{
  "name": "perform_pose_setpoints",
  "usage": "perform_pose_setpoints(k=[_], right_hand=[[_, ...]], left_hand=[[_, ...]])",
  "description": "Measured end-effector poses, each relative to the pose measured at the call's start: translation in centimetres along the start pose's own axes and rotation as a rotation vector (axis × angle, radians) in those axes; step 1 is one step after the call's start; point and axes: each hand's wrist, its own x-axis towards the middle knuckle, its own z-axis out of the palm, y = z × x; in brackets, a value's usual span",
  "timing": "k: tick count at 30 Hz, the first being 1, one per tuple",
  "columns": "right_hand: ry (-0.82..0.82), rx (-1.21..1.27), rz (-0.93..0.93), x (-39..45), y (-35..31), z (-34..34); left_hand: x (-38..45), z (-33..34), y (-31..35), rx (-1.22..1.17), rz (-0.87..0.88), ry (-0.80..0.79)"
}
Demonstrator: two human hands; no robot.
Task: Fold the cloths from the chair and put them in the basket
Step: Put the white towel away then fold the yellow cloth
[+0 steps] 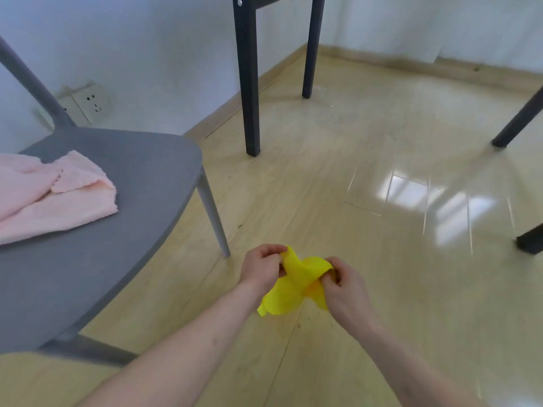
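A small yellow cloth (289, 284) hangs crumpled in the air above the wooden floor, held between both hands. My left hand (260, 267) pinches its upper left edge, and my right hand (343, 284) grips its right side. A pink cloth (58, 195) lies loosely bunched on the seat of a grey chair (126, 183) at the left. No basket is in view.
Black table legs (249, 83) stand on the floor behind the chair, with two more at the right edge (517, 121). A white wall with a power socket (88, 102) runs along the back left. Glossy floor (411, 201) stretches to the right.
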Motion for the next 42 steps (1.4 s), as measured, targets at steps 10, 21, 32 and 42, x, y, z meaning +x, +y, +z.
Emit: perform_pose_setpoints(k=[10,21,32,42], right_hand=[[0.049,-0.046,0.034,-0.3,-3.1,-1.7],[0.117,-0.094,-0.032,-9.9,-11.9,-11.0],[0.044,-0.143,-0.035,-20.4,-11.2,-14.9],[-0.194,0.003,-0.024,-22.8,-12.1,-14.4]], left_hand=[[-1.8,-0.4,-2.2,0.608,0.16,-0.424],[-13.8,-3.9,8.4,0.804,0.546,-0.153],[-25.0,-9.8,6.8,0.912,0.501,-0.306],[-27.5,-6.8,6.8,0.973,0.623,-0.451]])
